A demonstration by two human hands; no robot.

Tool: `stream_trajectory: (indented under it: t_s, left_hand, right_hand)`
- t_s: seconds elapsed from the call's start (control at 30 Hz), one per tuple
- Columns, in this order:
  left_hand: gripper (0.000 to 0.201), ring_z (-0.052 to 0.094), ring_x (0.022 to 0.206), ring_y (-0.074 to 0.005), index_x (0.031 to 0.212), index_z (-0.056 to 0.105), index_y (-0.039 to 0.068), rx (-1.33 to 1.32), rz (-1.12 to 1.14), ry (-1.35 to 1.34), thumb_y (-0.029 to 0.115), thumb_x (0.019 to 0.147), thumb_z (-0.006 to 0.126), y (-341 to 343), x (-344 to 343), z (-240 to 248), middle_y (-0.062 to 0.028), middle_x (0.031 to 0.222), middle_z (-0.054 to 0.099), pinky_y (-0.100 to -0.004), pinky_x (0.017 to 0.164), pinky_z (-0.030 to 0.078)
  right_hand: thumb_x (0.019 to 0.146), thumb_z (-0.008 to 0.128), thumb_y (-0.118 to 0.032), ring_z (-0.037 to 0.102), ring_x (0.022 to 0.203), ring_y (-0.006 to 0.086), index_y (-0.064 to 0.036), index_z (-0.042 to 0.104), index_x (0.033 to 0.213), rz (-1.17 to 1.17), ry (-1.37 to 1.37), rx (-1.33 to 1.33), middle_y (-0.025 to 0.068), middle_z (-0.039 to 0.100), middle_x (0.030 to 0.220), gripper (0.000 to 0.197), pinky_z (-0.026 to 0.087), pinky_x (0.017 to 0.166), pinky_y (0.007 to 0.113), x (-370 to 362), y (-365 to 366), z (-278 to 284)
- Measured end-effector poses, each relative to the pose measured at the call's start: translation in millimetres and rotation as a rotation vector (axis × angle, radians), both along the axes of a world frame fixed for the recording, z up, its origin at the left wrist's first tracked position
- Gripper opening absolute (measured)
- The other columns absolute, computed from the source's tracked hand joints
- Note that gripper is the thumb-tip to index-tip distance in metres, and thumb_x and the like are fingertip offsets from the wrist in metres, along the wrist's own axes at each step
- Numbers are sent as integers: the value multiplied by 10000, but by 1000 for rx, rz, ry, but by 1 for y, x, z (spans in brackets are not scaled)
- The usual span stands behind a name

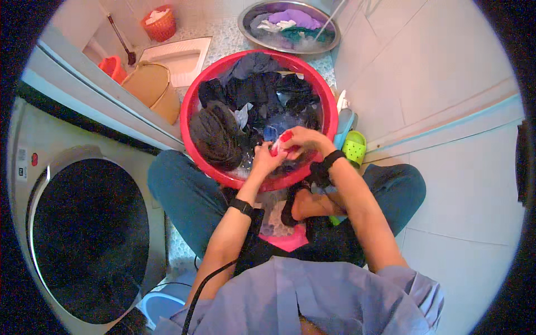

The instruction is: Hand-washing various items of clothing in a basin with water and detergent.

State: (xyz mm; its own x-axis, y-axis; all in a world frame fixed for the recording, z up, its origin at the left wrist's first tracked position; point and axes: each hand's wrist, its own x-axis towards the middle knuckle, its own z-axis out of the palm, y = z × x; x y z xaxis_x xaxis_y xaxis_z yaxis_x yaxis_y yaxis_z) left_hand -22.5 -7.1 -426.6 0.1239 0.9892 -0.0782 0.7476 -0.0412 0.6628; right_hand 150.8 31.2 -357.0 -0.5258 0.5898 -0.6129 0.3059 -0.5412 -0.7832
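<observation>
Both hands meet over the near part of a large red basin (188,139), their fingers bent round a small red-and-white item (286,136) whose kind I cannot make out. My left hand (267,158) grips its lower left side. From the right, my right hand (306,139) holds the upper end. Dark wet clothes (251,89) fill the basin, with suds among them. A thick brown-grey knitted piece (215,137) is heaped at the left. Just beyond my fingers lies something blue (271,133), and a light grey scrap (242,115) rests nearby.
Beyond the basin stands a metal tub (245,36) with purple, white and green laundry. A squat toilet (192,53), a tan bucket (151,92) and an orange basket (162,28) are at the far left. A green clog (354,148) sits right; a washing machine (156,223) stands left.
</observation>
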Motion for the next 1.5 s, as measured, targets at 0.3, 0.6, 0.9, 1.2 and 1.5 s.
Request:
stream_trajectory:
  t_s: [0.3,0.6,0.9,1.2,1.5]
  left_hand:
    - [281,599,752,-165,896,644,45,-567,-1046,-385,288,756,634,-41,36,104,-60,844,644,-283,701,466]
    - [389,601,762,-162,971,638,91,-681,-1552,-107,357,692,688,-95,59,131,-57,854,648,-273,688,467]
    - [545,599,794,-178,1108,564,93,-763,-1752,-265,365,658,711,-124,93,135,-73,867,642,-290,721,464]
    - [502,614,800,-207,1125,547,91,-788,-1746,-378,338,704,665,-136,124,154,-91,894,645,-318,702,475]
    - [460,612,792,-255,920,660,127,-605,-1584,-45,503,656,641,-68,83,183,-79,877,644,-343,698,477]
  right_hand:
    - [768,641,-223,567,909,257,-14,436,1114,-1074,737,477,116,565,937,452,499,754,363,92,110,90]
    - [802,562,-138,617,630,177,-26,555,964,-698,97,370,74,610,800,197,522,538,293,44,48,23]
    - [828,532,-192,611,623,157,-23,558,959,-393,-57,452,63,612,800,216,492,501,263,75,61,23]
    - [830,520,-190,590,569,136,-20,577,899,-94,-297,490,54,604,741,193,486,484,259,106,92,54]
    - [812,523,-218,592,564,145,-34,597,857,10,-467,574,49,614,706,203,483,484,284,86,139,86]
